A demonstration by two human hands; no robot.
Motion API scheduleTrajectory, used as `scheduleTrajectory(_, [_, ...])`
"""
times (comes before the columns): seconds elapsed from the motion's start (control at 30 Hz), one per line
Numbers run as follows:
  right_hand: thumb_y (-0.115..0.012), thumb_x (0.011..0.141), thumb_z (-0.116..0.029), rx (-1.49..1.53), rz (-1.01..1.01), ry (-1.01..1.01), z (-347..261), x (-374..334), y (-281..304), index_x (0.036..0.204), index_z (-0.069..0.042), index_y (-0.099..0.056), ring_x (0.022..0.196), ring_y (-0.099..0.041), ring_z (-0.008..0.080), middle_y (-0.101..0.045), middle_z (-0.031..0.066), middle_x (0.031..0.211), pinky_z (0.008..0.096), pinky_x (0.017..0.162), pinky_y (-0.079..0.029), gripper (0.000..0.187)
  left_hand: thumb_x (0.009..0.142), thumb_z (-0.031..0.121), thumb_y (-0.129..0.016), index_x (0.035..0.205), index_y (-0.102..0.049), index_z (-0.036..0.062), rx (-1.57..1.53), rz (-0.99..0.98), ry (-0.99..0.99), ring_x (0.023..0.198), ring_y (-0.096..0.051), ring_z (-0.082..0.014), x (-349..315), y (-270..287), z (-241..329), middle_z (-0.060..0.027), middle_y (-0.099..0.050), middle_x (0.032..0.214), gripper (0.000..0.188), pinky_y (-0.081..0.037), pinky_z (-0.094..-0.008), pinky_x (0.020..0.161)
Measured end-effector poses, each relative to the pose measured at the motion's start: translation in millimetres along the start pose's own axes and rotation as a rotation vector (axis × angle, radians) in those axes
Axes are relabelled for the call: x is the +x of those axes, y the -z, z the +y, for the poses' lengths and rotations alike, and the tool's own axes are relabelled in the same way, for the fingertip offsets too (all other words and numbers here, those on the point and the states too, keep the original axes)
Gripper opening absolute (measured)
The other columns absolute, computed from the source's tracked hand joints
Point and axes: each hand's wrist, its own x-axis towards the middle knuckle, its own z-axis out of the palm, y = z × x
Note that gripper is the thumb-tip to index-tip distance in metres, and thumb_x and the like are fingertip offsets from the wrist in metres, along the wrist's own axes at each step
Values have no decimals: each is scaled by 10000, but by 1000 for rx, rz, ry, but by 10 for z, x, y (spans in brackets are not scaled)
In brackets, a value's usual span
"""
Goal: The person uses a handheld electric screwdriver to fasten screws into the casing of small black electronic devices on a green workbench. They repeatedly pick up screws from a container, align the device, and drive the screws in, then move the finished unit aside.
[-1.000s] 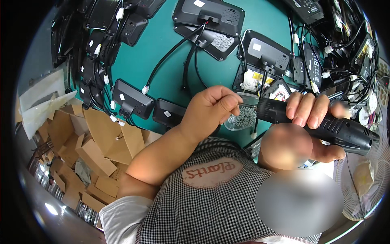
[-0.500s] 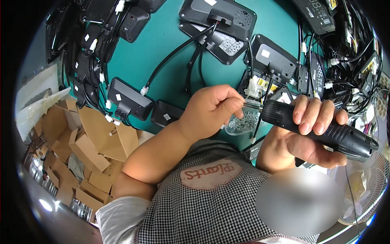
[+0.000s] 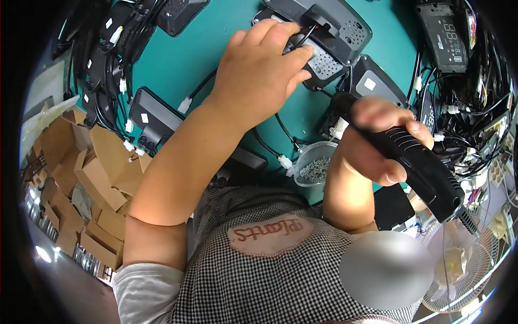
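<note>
My right hand (image 3: 380, 143) is wrapped round a black electric screwdriver (image 3: 413, 156), its front end pointing up and left over the table. At the far middle, my left hand (image 3: 256, 73) reaches to a black plastic display housing (image 3: 350, 32). Thumb and fingers close on the black cable (image 3: 307, 36) coming out of the housing's raised mount. Under this housing lies another one with a speckled grey panel (image 3: 324, 63). Between my forearms stands a clear plastic bowl (image 3: 298, 175) holding many small screws (image 3: 315, 171).
Black housings with cables and white connectors crowd the left (image 3: 154, 116) and right sides of the green table (image 3: 181, 65). A digit display unit (image 3: 445, 38) lies at the far right. Cardboard boxes (image 3: 100, 178) fill the lower left; a fan (image 3: 464, 264) stands lower right.
My left hand has left the screwdriver's tip and moved up to the far housing's cable. The screwdriver in my right hand has swung to a steeper angle and shifted left.
</note>
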Motion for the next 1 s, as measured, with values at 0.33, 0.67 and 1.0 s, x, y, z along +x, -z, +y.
scheduleTrajectory(0.33, [-690,723,-460,-90,-206,-18,52,-38,-78,1107,-35,-421,621,-581,249,-575,138,789,387,543,-500,633,670,212,-725,976,-656,139,-79,17,14,976,-523,-279,16,-94,-46,-64,-541,1091,322,-436,-391,803])
scheduleTrajectory(0.67, [-739,722,-322,-26,-180,-110,102,-45,-37,1090,-35,-459,639,-590,261,-591,139,778,393,601,-499,544,678,208,-717,1001,-645,129,-92,1,24,974,-524,-281,15,-71,-26,-75,-544,1088,340,-437,-388,814])
scheduleTrajectory(1.0, [-535,764,-657,-48,35,-21,-889,479,359,1158,-54,-483,635,-561,226,-570,125,829,357,578,-454,722,676,193,-613,893,-634,96,-315,-177,-362,809,-533,-176,-526,1,709,-30,-562,825,239,-390,-321,676])
